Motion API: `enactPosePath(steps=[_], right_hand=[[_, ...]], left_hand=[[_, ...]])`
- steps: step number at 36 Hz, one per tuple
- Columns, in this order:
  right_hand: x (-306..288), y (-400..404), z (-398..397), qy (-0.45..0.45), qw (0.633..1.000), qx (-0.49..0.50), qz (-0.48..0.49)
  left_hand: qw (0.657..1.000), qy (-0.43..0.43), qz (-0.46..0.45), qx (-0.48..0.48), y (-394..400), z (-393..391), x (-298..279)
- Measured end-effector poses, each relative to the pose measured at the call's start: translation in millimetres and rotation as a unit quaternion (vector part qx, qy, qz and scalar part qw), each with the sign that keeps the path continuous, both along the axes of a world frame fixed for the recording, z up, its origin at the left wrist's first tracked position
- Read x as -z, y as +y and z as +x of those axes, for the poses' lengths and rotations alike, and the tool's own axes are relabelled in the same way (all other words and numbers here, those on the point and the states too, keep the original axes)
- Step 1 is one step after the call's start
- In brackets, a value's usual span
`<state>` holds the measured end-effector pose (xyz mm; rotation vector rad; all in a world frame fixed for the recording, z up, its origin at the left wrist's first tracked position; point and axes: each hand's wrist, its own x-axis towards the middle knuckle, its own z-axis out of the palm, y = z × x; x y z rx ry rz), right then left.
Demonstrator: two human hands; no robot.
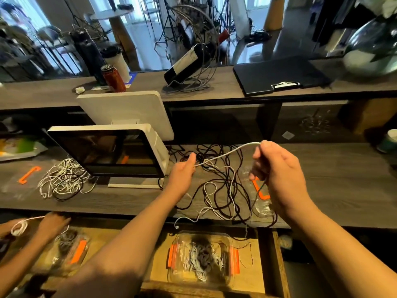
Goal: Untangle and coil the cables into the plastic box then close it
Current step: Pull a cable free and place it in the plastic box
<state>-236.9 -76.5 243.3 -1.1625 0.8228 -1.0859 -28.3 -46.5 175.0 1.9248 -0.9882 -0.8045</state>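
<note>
White cable (227, 154) stretched btwn left hand (183, 172) & raised right hand (279, 168), both pinching it.

Counter (335, 168): dark wood-grain surface, matt, seen across middle of frame. White cable (227, 154): smooth, faint sheen; black cables (223, 186): thin, matt. Plastic box (202, 260) at lower centre: clear glossy plastic, orange plastic clips. Lid (261, 190) at right of tangle: clear plastic, orange latch. Bottle rack (193, 50) at upper centre: bare metal wire. Clipboard (279, 75) at upper right: black, matt, shiny metal clip.
</note>
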Motion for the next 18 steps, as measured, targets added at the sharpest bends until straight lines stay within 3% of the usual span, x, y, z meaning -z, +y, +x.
enactPosePath(steps=[2, 4, 11, 15, 18], right_hand=[[3, -4, -8, 0.025, 1.0, 0.018, -0.001], [12, -5, -15, 0.091, 0.995, 0.031, -0.015], [56, 0, -22, 0.311, 0.946, -0.052, 0.072], [54, 5, -10, 0.381, 0.921, -0.079, -0.013], [42, 11, 2, 0.338, 0.93, -0.117, -0.09]], left_hand=[[0.996, 0.079, -0.008, -0.028, 4, 11, 11], [0.995, 0.092, -0.023, -0.021, 7, 16, 10], [0.995, -0.04, -0.079, 0.052, -1, -1, -43], [0.989, -0.061, -0.077, 0.114, -6, -21, -70], [0.976, -0.127, -0.047, 0.172, -4, -36, -79]])
